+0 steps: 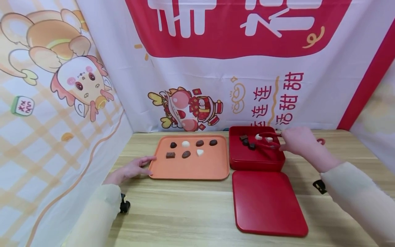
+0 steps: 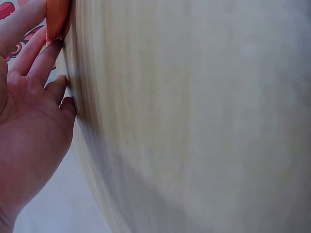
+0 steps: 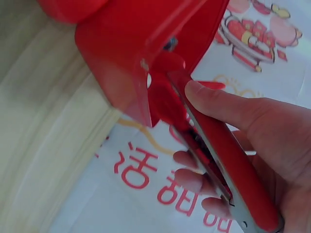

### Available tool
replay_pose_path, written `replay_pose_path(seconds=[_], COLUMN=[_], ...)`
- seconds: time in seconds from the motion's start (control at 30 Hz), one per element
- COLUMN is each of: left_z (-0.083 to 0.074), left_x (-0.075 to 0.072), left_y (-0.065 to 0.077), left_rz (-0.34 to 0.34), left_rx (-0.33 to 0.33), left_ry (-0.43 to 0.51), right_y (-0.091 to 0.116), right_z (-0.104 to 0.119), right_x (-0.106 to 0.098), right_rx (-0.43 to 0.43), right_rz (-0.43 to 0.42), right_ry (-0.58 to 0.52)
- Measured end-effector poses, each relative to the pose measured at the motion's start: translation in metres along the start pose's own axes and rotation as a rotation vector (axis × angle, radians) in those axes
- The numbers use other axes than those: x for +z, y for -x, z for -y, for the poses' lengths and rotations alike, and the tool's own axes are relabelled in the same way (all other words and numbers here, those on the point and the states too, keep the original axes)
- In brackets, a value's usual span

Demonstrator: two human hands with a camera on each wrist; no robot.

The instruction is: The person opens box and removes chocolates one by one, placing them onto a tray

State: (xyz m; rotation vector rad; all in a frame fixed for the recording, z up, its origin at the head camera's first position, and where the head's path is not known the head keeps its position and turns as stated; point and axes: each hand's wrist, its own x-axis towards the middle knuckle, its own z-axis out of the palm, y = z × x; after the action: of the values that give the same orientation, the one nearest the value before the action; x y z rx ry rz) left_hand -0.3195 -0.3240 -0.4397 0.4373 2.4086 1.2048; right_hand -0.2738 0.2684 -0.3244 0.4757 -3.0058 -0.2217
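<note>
An orange tray [image 1: 191,170] lies on the table and carries several dark, brown and white chocolates in two rows. Against its left edge rest the fingertips of my left hand [image 1: 134,168], fingers mostly straight. My right hand [image 1: 297,140] grips red tongs [image 3: 228,160], thumb on one arm and fingers round the other. The tong heads reach into a red box [image 1: 256,165] beside the tray, near white chocolates [image 1: 269,139]. Dark chocolates [image 1: 252,146] lie farther left in the box. Whether the tongs pinch a piece cannot be told.
A flat red lid [image 1: 268,202] lies in front of the box. Printed cloth [image 1: 191,79] hangs behind the wooden table [image 1: 172,209] and along its left side. The box walls stand higher than the tray rim.
</note>
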Motion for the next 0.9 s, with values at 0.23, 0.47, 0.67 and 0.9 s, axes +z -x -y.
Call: replay_pose_path(seconds=[0.23,0.47,0.67,0.9], left_z=[0.001,0.001,0.001,0.000], left_x=[0.001,0.000,0.000,-0.001], left_y=[-0.001,0.001,0.002,0.002], left_rz=[-0.001,-0.017,-0.020,-0.022], left_rx=[-0.002,-0.015,-0.018,-0.015], left_ry=[-0.002,0.000,-0.008,-0.014], right_y=[-0.011,-0.027,-0.042,-0.055], right_z=[-0.017,-0.025,-0.033,-0.030], right_x=[-0.015,-0.038,-0.043,-0.053], right_rx=[0.001,-0.038,-0.057,-0.066], right_rz=[0.018,0.044,0.053,0.061], right_ry=[0.008,0.071,0.099,0.150])
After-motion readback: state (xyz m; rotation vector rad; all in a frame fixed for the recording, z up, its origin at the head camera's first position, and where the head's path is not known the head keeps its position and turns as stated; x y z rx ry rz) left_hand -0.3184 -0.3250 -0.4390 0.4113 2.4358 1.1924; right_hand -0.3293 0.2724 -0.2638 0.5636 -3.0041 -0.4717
